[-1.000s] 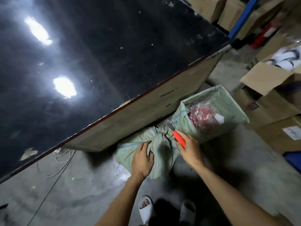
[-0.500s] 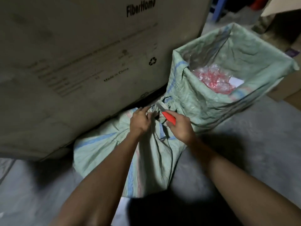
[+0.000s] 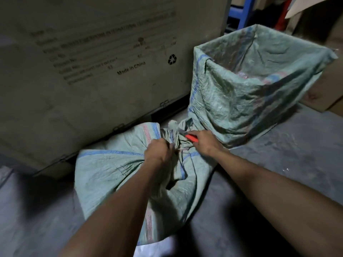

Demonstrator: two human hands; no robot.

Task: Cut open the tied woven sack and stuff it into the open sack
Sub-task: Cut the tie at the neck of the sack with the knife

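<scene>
The tied woven sack (image 3: 115,173) lies on the concrete floor (image 3: 278,164), neck still bunched: the left hand (image 3: 157,152) grips the gathered cloth while the right hand (image 3: 205,143) holds a red-handled utility knife (image 3: 191,137) at the knot. Cutting seems underway; stuffing remains. The open sack (image 3: 246,89) stands just beyond, beside a large printed carton (image 3: 92,71).

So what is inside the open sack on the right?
Inside the open sack, only a clear plastic liner and some pinkish crumpled plastic show; the front wall hides everything deeper.
</scene>
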